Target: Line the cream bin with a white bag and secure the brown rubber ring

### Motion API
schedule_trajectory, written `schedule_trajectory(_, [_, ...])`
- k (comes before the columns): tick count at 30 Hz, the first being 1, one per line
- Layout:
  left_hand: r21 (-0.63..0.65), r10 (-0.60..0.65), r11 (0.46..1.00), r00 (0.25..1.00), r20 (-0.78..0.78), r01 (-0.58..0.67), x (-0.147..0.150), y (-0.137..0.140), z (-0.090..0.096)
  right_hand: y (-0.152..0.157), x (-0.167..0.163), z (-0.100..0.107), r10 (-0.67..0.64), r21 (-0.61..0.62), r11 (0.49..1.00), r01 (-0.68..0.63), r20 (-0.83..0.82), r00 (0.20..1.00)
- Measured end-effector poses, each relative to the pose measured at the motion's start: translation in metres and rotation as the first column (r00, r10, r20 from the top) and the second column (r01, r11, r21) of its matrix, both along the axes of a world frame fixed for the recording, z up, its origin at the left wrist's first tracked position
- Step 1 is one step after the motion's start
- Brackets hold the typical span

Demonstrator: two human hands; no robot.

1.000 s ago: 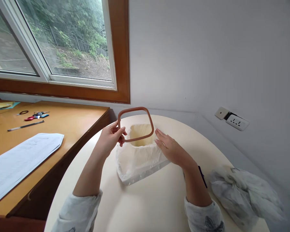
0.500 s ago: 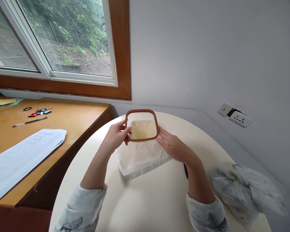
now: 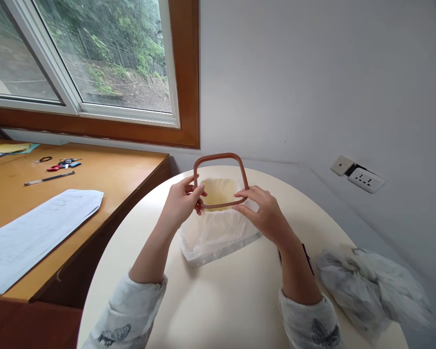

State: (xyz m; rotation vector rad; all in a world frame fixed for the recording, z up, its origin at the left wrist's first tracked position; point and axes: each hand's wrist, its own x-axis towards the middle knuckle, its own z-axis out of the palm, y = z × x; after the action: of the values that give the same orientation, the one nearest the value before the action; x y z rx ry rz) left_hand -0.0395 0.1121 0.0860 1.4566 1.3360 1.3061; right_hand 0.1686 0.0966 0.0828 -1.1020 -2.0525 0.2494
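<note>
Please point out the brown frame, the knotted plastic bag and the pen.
Brown frame point(image 3: 219, 156): head view, on its top bar.
Knotted plastic bag point(image 3: 371, 287): head view, middle, near the knot.
Pen point(image 3: 49, 179): head view, middle of its barrel.

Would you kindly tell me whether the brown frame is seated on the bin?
Not seated: the left hand and right hand hold the brown frame tilted, its top raised above the lined bin.

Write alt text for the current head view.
Human left grip and right grip hold a brown rounded-square frame above a plastic-lined bin on a cream table. A knotted plastic bag lies at image right.
</note>
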Motion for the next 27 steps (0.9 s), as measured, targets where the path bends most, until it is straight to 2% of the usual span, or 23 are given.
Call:
schedule_trajectory(3, [0.074, 0.092, 0.994, 0.984, -0.15, -0.081, -0.001, 0.001, -0.001, 0.002, 0.002, -0.001, -0.054, 0.022, 0.998, 0.055, -0.019, 0.998])
schedule_trajectory(5, [0.097, 0.151, 0.987, 0.947, -0.283, -0.129, -0.003, 0.003, -0.003, 0.002, 0.003, 0.0, -0.086, 0.02, 0.996, 0.087, -0.048, 0.995])
schedule_trajectory(8, [0.012, 0.095, 0.995, 0.884, -0.458, -0.1, -0.006, 0.006, -0.009, 0.001, 0.004, 0.001, -0.123, 0.007, 0.992, 0.124, -0.072, 0.99])
schedule_trajectory(11, [-0.029, 0.044, 0.997, 0.845, -0.533, -0.07, -0.007, 0.008, -0.014, 0.001, 0.006, 0.002, -0.15, -0.012, 0.989, 0.149, -0.089, 0.985])
schedule_trajectory(16, [0.096, 0.103, 0.994, 0.786, -0.609, -0.056, -0.004, 0.004, -0.008, 0.004, 0.009, 0.001, -0.204, -0.051, 0.979, 0.199, -0.142, 0.969])
schedule_trajectory(18, [0.065, 0.055, 0.998, 0.748, -0.661, -0.016, -0.002, -0.003, -0.002, 0.006, 0.009, 0.0, -0.236, -0.069, 0.971, 0.227, -0.182, 0.954])
schedule_trajectory(20, [-0.008, -0.046, 0.998, 0.708, -0.705, 0.057, 0.0, -0.014, 0.006, 0.006, 0.009, 0.0, -0.255, -0.087, 0.967, 0.241, -0.223, 0.941])
schedule_trajectory(24, [-0.128, -0.269, 0.958, 0.648, -0.713, 0.256, 0.006, -0.039, 0.021, 0.007, 0.01, -0.001, -0.274, -0.111, 0.961, 0.252, -0.294, 0.916])
schedule_trajectory(26, [-0.147, -0.322, 0.939, 0.651, -0.687, 0.31, 0.008, -0.047, 0.027, 0.007, 0.012, 0.0, -0.281, -0.136, 0.959, 0.248, -0.347, 0.895])
schedule_trajectory(27, [-0.129, -0.305, 0.945, 0.675, -0.671, 0.299, 0.009, -0.048, 0.028, 0.007, 0.013, 0.0, -0.281, -0.15, 0.959, 0.241, -0.378, 0.882])
